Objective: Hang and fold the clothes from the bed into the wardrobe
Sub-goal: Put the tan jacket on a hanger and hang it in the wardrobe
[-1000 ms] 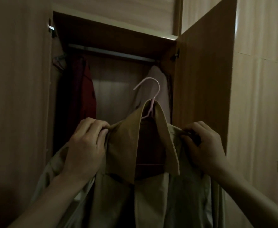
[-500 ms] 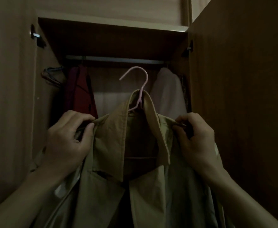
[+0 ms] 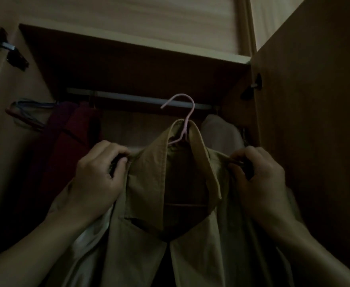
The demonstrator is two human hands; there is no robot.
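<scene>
Holding coat (image 3: 190,245), wardrobe (image 3: 128,65) holding garments (image 3: 77,129)

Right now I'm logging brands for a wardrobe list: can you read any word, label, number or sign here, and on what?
None can be read.
Coat: no tag or brand label shows at the collar; the dim light hides any small print.
Hanger: plain pink, no marking visible.
Wardrobe door and rail: bare, no sticker or number.
Red garment and pale garment: no label in view.
</scene>
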